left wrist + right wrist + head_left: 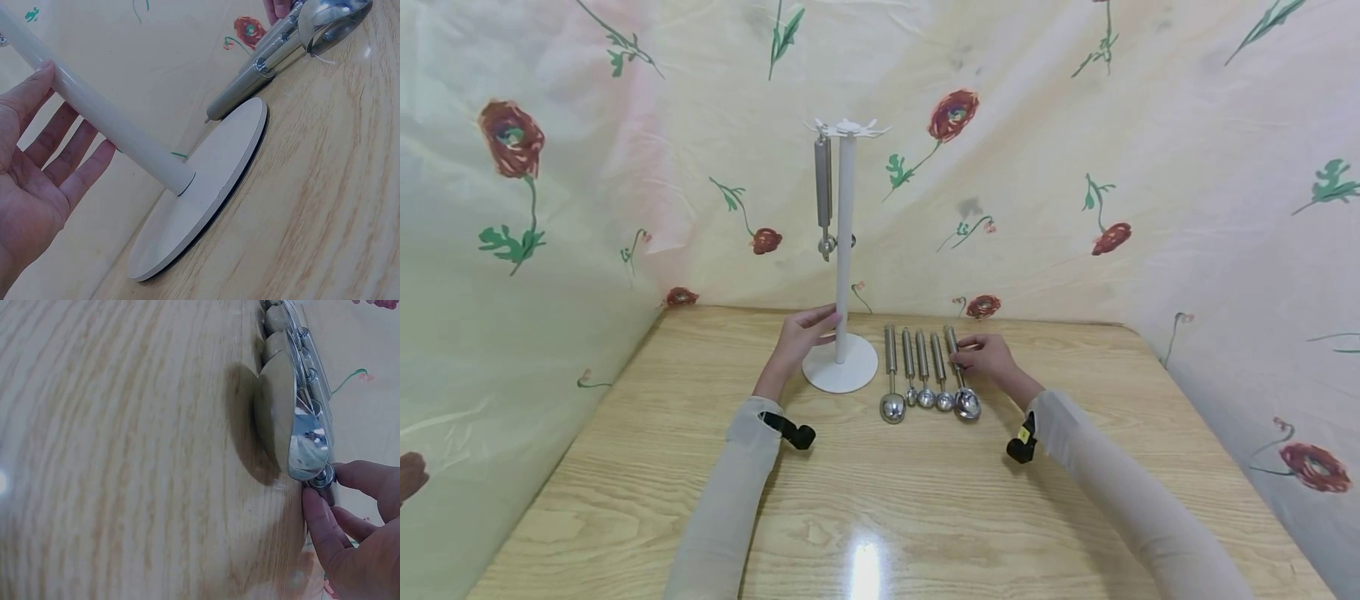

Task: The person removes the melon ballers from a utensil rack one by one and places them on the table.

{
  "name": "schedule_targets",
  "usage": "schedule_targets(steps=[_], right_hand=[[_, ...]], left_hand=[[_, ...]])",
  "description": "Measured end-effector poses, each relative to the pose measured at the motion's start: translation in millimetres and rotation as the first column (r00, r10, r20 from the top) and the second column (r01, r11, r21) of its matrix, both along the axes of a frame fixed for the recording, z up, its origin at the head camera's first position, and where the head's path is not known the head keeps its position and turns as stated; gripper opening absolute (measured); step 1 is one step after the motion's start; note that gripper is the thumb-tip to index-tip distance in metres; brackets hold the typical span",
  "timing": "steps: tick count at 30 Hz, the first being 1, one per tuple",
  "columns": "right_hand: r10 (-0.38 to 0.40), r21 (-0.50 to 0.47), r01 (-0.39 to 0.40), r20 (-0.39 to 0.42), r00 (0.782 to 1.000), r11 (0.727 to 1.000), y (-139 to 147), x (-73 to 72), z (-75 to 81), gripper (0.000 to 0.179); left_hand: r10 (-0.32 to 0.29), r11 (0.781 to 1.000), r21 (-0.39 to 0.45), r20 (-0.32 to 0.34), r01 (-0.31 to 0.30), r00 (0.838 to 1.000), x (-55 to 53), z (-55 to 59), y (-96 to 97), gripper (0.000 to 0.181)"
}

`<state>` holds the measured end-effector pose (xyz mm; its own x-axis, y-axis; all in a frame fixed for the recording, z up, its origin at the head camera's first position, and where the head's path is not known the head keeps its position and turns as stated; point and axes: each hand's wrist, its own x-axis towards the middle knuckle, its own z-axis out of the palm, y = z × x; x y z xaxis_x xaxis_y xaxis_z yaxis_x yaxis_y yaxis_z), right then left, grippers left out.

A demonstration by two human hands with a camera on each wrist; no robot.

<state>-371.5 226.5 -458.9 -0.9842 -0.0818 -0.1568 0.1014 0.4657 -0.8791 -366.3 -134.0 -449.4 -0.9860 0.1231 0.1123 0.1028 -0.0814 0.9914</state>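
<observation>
A white stand (pixel 846 275) with a round base and a hooked top stands upright on the table. My left hand (pixel 805 333) holds its pole low down, thumb on one side and fingers behind, as the left wrist view shows. To the right of the base, several metal scoops lie in a row, bowls toward me. My right hand (pixel 988 358) pinches the handle of the rightmost scoop (pixel 967 405), which has a large oval bowl. In the right wrist view, that bowl (pixel 278 412) lies close to the wood, and the fingertips sit around the handle's neck.
From the stand's top hangs a steel-handled utensil (pixel 823 183), partly overlapped by the pole. Another large scoop (pixel 892 407) is at the row's left end, with smaller scoops (pixel 927 398) between. A flowered cloth (pixel 1037 167) rises behind the wooden table (pixel 865 483) and along its sides.
</observation>
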Motion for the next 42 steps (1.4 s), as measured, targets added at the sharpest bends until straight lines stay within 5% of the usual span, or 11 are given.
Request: schedule_targets(steps=[28, 35, 42], right_hand=[[0.048, -0.023, -0.048, 0.014, 0.999, 0.999, 3, 0.3, 18.7, 0.051], [0.070, -0.004, -0.070, -0.010, 0.997, 0.998, 2, 1.5, 25.5, 0.050], [0.083, 0.024, -0.082, -0.027, 0.996, 0.996, 1, -0.8, 28.9, 0.049]], left_hand=[[-0.003, 1.000, -0.017, 0.000, 0.003, 1.000, 0.4, 0.5, 0.1, 0.043], [-0.086, 0.990, -0.121, -0.119, 0.071, 0.989, 0.7, 2.9, 3.7, 0.042], [-0.024, 0.993, -0.117, -0.172, 0.004, 0.985, 1.6, 5.2, 11.5, 0.034]])
